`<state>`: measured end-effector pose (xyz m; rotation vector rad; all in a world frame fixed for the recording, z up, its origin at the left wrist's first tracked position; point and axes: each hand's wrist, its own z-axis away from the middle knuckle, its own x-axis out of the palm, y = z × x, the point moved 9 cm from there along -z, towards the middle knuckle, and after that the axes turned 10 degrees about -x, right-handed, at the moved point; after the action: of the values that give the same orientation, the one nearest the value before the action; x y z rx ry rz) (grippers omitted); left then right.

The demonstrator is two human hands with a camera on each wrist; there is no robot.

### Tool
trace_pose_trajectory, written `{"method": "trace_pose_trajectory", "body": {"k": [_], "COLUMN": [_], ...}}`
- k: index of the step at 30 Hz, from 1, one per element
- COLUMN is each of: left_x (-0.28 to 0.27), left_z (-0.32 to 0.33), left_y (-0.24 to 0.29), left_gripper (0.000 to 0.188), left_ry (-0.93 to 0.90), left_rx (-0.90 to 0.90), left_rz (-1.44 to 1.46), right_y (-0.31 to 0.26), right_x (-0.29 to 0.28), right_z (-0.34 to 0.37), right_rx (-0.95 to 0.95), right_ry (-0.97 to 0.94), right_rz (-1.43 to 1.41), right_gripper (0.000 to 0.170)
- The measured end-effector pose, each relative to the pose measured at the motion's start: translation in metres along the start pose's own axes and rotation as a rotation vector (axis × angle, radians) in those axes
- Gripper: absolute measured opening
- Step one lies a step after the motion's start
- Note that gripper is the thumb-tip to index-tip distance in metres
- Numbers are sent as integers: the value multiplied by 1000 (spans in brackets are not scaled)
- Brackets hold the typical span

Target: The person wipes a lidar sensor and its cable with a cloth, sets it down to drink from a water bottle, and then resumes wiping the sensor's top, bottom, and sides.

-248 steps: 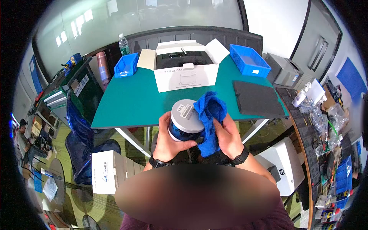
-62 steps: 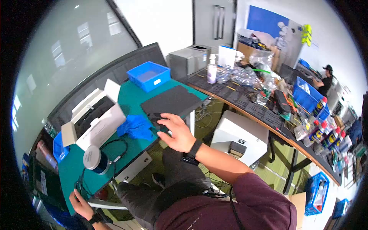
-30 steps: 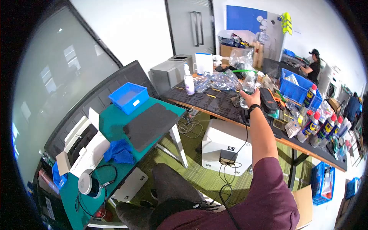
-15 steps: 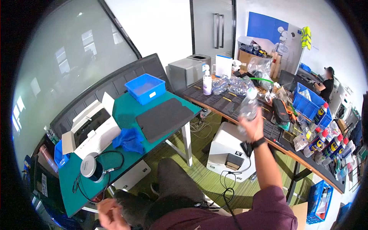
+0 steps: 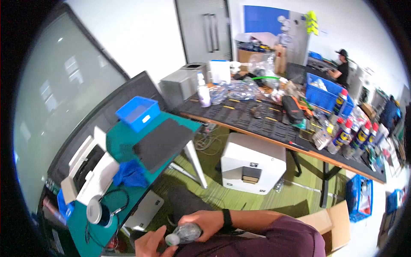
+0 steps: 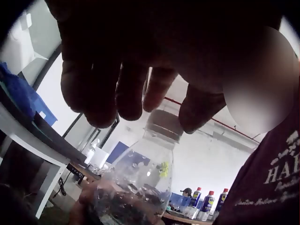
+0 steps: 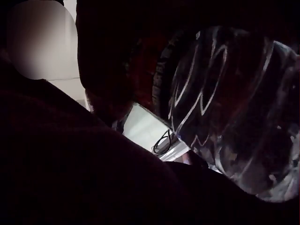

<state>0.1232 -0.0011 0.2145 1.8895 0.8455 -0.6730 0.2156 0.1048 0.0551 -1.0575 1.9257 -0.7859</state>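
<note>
A clear plastic bottle (image 5: 188,232) with a whitish cap (image 5: 172,239) lies tilted in front of the person's torso. The right hand (image 5: 208,222) grips its body; the right wrist view shows the ridged bottle wall (image 7: 243,117) up close, in the dark. At the other end, the left hand (image 5: 148,243) has its thumb and fingertips at the cap. In the left wrist view the thumb meets one side of the cap (image 6: 165,123), with fingers on the other. Droplets dot the bottle's shoulder (image 6: 140,164).
On the green table (image 5: 115,197) are a grey-lidded cylinder (image 5: 95,212) with a cable, a blue cloth (image 5: 130,173), an open white box (image 5: 96,175), a black foam sheet (image 5: 162,143) and a blue bin (image 5: 138,113). A cluttered workbench (image 5: 239,118) holds several spray cans (image 5: 342,137).
Earlier both hands held the cylinder and cloth, now on the table. The right hand has taken the bottle from the workbench and brought it to the torso, where the left hand meets its cap.
</note>
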Motion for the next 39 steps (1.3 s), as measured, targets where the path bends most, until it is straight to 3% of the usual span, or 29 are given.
{"method": "trace_pose_trajectory", "body": {"k": [2,3,9,12,13,15,16,17,19,21,23,25,26,29,33,35,37,39], "left_x": [5,8,8,4,6,-7,-2,-9,-9,-5,-10,-15,-18,-19,-15,-17,-24,-27], "left_z": [0,3,14,27,28,37,50,46,49,59,52,47,44,44,50,58,69,78], "left_y": [15,13,19,-12,-19,-24,-61,-67,-73,-83,-67,-57,-54,-45,-51,-52,-66,-78], "left_gripper": [41,39,30,31,31,36,42,27,46,30,46,41,36,53,46,39,34,29], "left_ry": [-161,-170,-19,119,124,347,176,363,381,172,225,267,315,239,139,202,301,398], "left_rx": [93,84,168,-98,-99,-66,-360,-370,-494,-553,-528,-434,-433,-356,-356,-390,-533,-508], "left_rz": [-42,-47,-77,-238,-240,-387,-466,-195,-46,-193,-179,-206,-74,-24,-2,69,299,353], "right_y": [-4,-4,-19,-19,-18,-22,-22,-22,-24,-27,-30,-24,-23,-16,-13,-13,-8,-14], "right_x": [4,2,5,3,4,4,4,0,0,-3,-6,-1,7,13,11,10,9,-3], "right_z": [1,1,-2,-7,-8,-15,-18,-19,-28,-34,-38,-38,-37,-35,-37,-37,-37,-34], "right_rx": [-43,-34,-91,-129,-132,-150,-162,-136,-130,-121,-129,-77,-95,-82,-50,-38,-8,43], "right_ry": [-37,-18,53,190,186,197,172,138,74,63,105,81,43,69,79,89,93,137], "right_rz": [-19,-3,26,239,239,377,356,469,573,605,603,560,536,493,457,459,425,418], "right_gripper": [71,71,66,65,65,67,67,68,70,67,63,66,66,68,69,68,68,68]}}
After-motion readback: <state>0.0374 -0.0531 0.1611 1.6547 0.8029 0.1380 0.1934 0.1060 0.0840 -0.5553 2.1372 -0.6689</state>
